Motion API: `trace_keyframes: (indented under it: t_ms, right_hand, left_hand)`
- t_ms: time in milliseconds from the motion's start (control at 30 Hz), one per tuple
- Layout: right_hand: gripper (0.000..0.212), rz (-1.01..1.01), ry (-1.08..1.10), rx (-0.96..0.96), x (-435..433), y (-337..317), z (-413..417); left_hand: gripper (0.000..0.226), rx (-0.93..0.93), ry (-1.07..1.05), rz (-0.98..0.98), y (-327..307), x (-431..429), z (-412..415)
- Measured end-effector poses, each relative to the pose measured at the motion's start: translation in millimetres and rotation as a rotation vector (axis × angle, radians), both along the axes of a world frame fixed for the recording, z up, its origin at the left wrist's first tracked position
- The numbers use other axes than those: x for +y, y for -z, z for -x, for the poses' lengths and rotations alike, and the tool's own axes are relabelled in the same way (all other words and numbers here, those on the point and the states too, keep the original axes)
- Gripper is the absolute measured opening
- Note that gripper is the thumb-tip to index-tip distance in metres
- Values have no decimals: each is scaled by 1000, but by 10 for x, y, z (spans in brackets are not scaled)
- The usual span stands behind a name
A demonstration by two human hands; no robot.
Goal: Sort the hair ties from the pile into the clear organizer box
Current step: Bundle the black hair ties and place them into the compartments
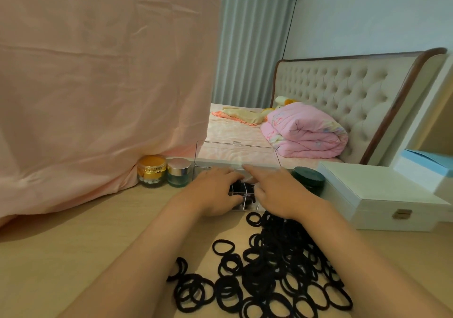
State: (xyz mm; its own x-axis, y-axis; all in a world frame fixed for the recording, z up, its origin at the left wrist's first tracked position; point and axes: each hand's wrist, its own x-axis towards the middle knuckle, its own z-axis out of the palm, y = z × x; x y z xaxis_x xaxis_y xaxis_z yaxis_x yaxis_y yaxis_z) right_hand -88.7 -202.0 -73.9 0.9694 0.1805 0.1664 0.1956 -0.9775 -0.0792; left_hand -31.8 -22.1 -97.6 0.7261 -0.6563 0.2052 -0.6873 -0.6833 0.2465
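Head view. We find both hands over the box (245,207) at frame centre, its lid (235,153) upright behind them. The left hand (215,191) covers the box's left half, fingers (230,178) bent down into it. The right hand (278,196) points its index (251,170) at the back rim, the other fingers bent. We cannot tell either grip's state. Black ties (241,187) lie in the compartments between the hands. The pile (274,276) lies on the counter (98,232), lower centre-right.

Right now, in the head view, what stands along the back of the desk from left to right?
Gold-lidded jar → silver-lidded jar → clear organizer box → dark green jar → white latched box.
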Motion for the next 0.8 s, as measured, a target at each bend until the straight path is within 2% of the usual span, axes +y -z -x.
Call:
trace_keyframes:
  t_ms: [67, 167, 300, 367, 467, 567, 667, 800]
  right_hand:
    - [63, 36, -22, 18, 2, 56, 39]
    - [60, -90, -16, -52, -21, 44, 108]
    - [46, -150, -40, -189, 30, -105, 209]
    - [36, -165, -70, -178, 140, -204, 279]
    - [27, -173, -136, -48, 354, -312, 402]
    - [27, -136, -243, 135, 552, -372, 512]
    - [42, -124, -314, 358, 724, -314, 579]
    - [60, -39, -369, 518, 859, -241, 641]
  left_hand:
    - [63, -28, -1, -11, 18, -15, 7]
    - [64, -60, -7, -31, 4, -39, 25]
    - [63, -61, -2, 25, -106, -19, 102]
    - [56, -66, -18, 103, -197, 43, 169]
    - [38, -104, -88, 186, -273, 233, 318]
    - [24, -77, -185, 155, -255, 539, 487]
    - [18, 27, -303, -27, -206, 884, 727]
    - [31, 169, -391, -244, -161, 1185, 1066]
